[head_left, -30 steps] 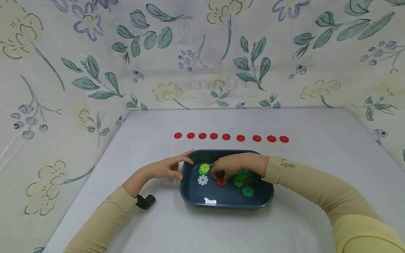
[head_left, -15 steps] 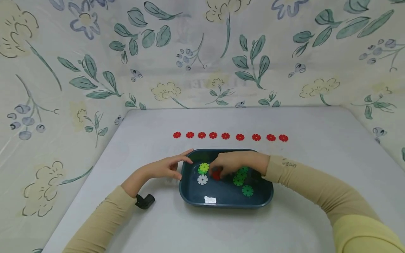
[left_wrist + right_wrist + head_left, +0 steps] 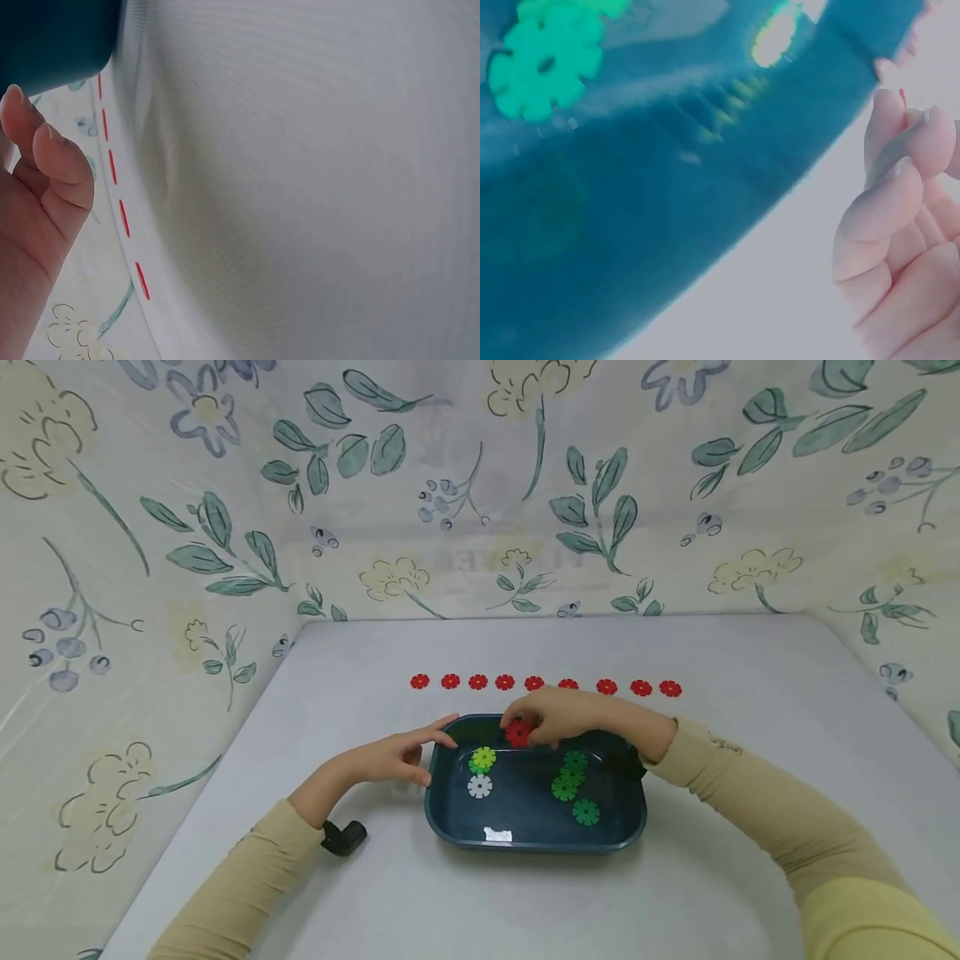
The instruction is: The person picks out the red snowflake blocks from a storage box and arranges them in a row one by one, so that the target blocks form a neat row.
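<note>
In the head view a dark blue tray holds several flower-shaped plastic discs. My right hand is over the tray's far rim and pinches a red flower-shaped disc between thumb and fingers. Only a thin red edge of it shows by the fingertips in the right wrist view. My left hand rests at the tray's left rim, fingers spread and loosely bent. Inside the tray lie a yellow-green disc, a white disc and several green discs.
Behind the tray runs a row of red discs on the white table; my right hand partly covers the middle ones. A black object sits by my left wrist. Flower-patterned cloth surrounds the back and sides.
My right hand has picked up the red disc from the tray floor and carried it up and away to the far rim. The left hand and the tray stay put.
</note>
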{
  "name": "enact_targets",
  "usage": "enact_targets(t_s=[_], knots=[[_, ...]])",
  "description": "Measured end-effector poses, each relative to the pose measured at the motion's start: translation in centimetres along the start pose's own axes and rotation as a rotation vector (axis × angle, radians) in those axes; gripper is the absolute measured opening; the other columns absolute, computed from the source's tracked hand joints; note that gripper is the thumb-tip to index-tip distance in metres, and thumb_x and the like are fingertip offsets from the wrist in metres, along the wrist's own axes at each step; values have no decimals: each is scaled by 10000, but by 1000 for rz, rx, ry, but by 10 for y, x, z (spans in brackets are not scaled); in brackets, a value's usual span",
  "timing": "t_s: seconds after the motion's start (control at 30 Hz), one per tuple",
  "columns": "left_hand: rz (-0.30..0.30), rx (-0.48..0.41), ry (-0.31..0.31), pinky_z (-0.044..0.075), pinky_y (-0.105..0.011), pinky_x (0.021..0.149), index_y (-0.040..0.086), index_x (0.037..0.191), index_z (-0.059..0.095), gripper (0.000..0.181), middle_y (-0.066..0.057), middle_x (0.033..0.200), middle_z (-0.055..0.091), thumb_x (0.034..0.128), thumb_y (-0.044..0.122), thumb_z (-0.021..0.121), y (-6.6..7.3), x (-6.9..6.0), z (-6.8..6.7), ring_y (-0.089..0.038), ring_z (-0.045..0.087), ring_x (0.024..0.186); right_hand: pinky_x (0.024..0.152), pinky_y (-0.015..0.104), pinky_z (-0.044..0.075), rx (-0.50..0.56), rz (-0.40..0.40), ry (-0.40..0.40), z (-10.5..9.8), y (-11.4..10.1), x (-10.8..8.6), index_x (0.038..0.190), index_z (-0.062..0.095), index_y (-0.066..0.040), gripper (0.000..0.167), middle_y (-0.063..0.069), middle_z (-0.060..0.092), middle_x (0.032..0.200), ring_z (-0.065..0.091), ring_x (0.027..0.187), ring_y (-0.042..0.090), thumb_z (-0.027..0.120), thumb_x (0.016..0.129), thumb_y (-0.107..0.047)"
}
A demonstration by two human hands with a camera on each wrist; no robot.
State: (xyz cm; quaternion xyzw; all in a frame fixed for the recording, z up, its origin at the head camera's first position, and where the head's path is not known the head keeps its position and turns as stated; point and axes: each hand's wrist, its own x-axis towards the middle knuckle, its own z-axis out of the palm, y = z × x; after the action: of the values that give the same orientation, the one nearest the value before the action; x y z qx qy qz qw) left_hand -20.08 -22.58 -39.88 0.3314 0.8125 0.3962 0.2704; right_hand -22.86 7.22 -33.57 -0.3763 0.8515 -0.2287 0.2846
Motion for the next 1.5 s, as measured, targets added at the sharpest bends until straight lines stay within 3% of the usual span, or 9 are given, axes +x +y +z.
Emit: enact_targets(t_s=[0.17, 0.47, 0.63, 0.9, 1.17, 1.5], knots=[[-1, 0, 3, 376, -210, 557, 92, 1309, 456, 552, -66, 1543, 81, 824, 260, 662, 0, 1, 0, -196, 442, 635, 612, 312, 519, 69, 30, 81, -19, -1, -20, 1253, 525, -68, 412, 91, 617, 865, 570, 577, 249, 595, 847, -42], [-28, -1, 6, 379, -202, 552, 122, 1314, 456, 559, -40, 1546, 73, 816, 257, 673, 0, 0, 1, -175, 453, 622, 616, 301, 488, 165, 83, 253, -46, 26, -61, 1286, 487, -57, 442, 84, 594, 808, 542, 593, 211, 593, 858, -87], [-29, -2, 7, 385, -201, 549, 126, 1313, 458, 561, -30, 1546, 76, 815, 269, 672, -1, 0, 0, -173, 462, 616, 637, 303, 492, 189, 158, 340, -55, 42, -86, 1300, 467, -70, 470, 90, 593, 842, 559, 627, 194, 617, 861, -147], [-29, -5, 2, 383, -201, 550, 121, 1316, 454, 574, -33, 1546, 72, 813, 291, 672, -1, 1, 0, -179, 460, 625, 647, 292, 498, 257, 225, 421, -59, 80, -113, 1322, 423, -34, 491, 136, 598, 973, 567, 673, 229, 597, 879, -156], [-30, -8, 7, 385, -204, 558, 128, 1316, 458, 592, -14, 1547, 73, 801, 319, 680, -4, 0, 0, -199, 458, 645, 642, 297, 483, 265, 324, 485, -59, 119, -130, 1345, 383, -29, 510, 79, 567, 896, 531, 665, 183, 571, 902, -197], [-25, -3, 11, 385, -209, 557, 125, 1311, 463, 587, -49, 1545, 83, 802, 321, 678, -3, 0, 0, -191, 458, 642, 620, 262, 460, 244, 444, 514, -49, 158, -141, 1334, 368, 28, 522, 126, 531, 907, 512, 704, 214, 562, 909, -205]])
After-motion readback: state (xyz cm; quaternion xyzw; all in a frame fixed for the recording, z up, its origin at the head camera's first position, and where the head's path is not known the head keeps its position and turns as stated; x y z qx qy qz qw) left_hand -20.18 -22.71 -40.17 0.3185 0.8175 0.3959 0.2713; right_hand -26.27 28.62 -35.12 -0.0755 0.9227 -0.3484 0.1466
